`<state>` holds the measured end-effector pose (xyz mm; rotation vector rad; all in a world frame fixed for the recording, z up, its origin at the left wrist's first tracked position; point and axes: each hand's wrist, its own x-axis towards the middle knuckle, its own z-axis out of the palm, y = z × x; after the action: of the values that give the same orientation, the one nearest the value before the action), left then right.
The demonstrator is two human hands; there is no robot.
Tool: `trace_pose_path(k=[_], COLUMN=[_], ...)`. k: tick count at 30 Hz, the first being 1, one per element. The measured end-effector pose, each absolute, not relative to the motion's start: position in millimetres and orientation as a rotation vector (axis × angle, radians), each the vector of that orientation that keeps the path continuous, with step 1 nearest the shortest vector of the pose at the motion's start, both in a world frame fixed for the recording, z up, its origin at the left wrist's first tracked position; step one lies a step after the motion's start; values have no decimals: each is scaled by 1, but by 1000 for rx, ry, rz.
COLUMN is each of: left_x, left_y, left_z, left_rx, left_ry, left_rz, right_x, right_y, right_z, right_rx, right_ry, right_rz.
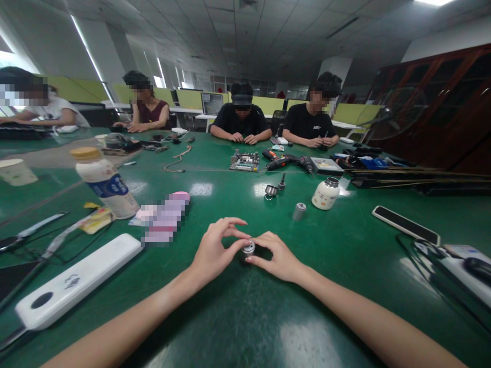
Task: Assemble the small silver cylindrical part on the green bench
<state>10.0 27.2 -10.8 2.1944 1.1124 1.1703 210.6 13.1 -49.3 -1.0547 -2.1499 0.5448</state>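
Observation:
My left hand and my right hand meet over a small round metal part on the green table. Both pinch it with their fingertips from either side. Beyond them lie a small grey metal cylinder, a white jar-shaped body with a metal neck, a metal ring piece and a small dark knob.
A white long case and a drink bottle lie at left. A phone and a mouse lie at right. Several people sit at the far side with a circuit board and a drill.

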Motion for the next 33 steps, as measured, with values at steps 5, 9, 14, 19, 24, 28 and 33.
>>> trace_pose_path(k=[5,9,14,19,24,28,33], left_x=[11,12,12,12,14,15,14], left_y=[25,24,24,24,24,23,23], left_z=[-11,-11,-11,-11,-7,-5,-7], left_rx=[2203,2257,2288,2211,2085,2076,2144], left_ry=[1102,1089,1056,1043,1020,1005,1117], left_rz=[1217,1183,1139,1093,1077,1058,1061], right_x=[210,210,210,209,210,210,209], right_y=[12,11,11,11,11,11,11], right_z=[-50,-49,-49,-48,-47,-47,-46], right_rx=[-1048,-1052,-1068,-1075,-1075,-1080,-1073], right_ry=[-2132,-2135,-2132,-2129,-2154,-2158,-2161], right_rz=[540,539,533,543,542,531,538])
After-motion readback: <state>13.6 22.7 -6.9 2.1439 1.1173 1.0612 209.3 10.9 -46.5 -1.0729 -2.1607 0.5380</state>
